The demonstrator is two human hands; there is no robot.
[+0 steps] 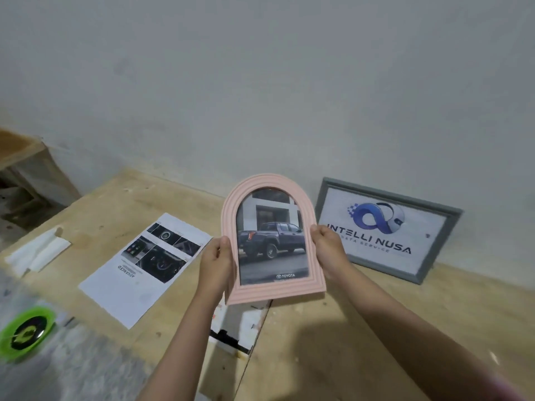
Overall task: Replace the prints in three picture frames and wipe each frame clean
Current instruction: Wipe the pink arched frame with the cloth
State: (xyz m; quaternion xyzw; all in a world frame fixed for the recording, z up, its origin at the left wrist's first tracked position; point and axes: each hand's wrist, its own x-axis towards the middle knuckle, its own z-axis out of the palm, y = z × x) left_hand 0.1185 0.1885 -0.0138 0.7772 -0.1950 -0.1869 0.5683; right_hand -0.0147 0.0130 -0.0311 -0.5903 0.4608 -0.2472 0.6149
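Pink arched frame (273, 241), truck print fitted, being gripped at both sides by left hand (215, 263) and right hand (328, 248); grey frame (388, 228) leaning finished-looking; third frame not showing.

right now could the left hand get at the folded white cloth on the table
Probably not yet: the left hand grips the pink arched frame together with the right hand. Once it lets go, the way to the white cloth looks free; only the flat printed sheet lies between.

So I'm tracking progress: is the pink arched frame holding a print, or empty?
Holding one: the pink arched frame shows a truck print behind its front, gripped at each side by the left hand and right hand.
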